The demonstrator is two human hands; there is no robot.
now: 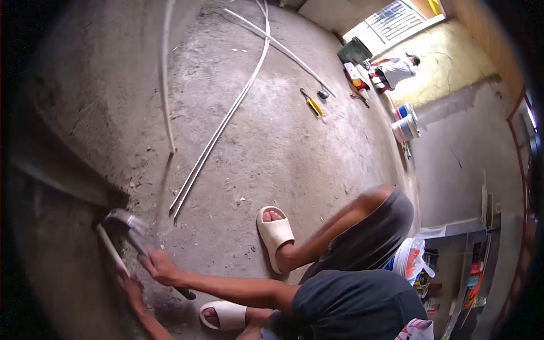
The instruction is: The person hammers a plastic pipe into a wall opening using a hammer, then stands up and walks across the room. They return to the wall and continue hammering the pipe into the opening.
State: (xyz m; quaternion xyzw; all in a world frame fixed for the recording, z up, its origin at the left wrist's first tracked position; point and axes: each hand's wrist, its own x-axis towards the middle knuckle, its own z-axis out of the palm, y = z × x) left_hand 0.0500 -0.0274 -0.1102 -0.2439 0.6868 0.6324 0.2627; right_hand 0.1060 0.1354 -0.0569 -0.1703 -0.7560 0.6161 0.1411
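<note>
My right hand is wrapped around a hammer, whose dark handle end sticks out below the wrist. The hammer's metal head is slightly blurred and sits right by the upper end of a pale, thin rod. Fingers of my left hand close around the lower part of that rod, which stands alongside the wall at the left. Both hands are low beside my feet in pale slides.
Long white strips lie across the concrete floor. Farther off are a yellow-handled tool and a dark round item. Another person is low by the far wall. Buckets stand at right; a shelf is behind.
</note>
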